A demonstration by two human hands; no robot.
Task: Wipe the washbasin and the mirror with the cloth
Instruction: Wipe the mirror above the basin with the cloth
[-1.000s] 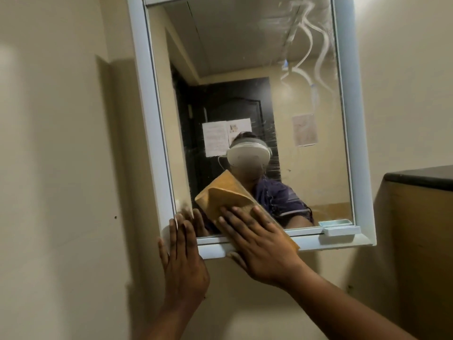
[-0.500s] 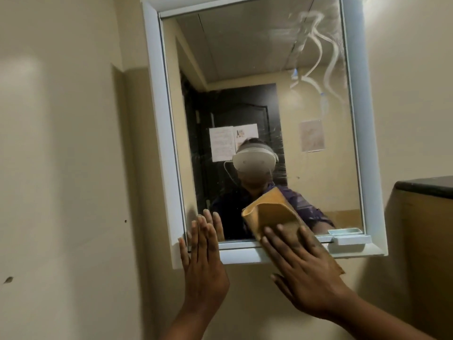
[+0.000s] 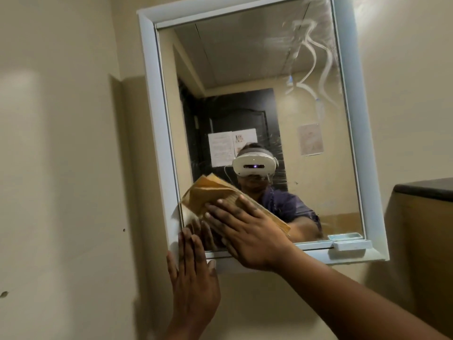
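Observation:
A white-framed mirror [image 3: 257, 69] hangs on a cream wall, with white smear streaks in its upper right corner. My right hand [image 3: 247, 231] presses a folded yellow-orange cloth [image 3: 213, 192] flat against the lower left of the glass, fingers straight. My left hand [image 3: 193, 276] lies flat with straight fingers on the frame's lower left corner and the wall below it. The washbasin is out of view.
A small white soap tray [image 3: 350, 244] sits on the mirror's bottom ledge at the right. A dark-topped wooden cabinet [image 3: 424, 217] stands against the wall to the right. Bare cream wall [image 3: 61, 168] fills the left side.
My right hand slid the cloth from the lower middle of the glass back to the lower left. My left hand shifted slightly left onto the frame corner.

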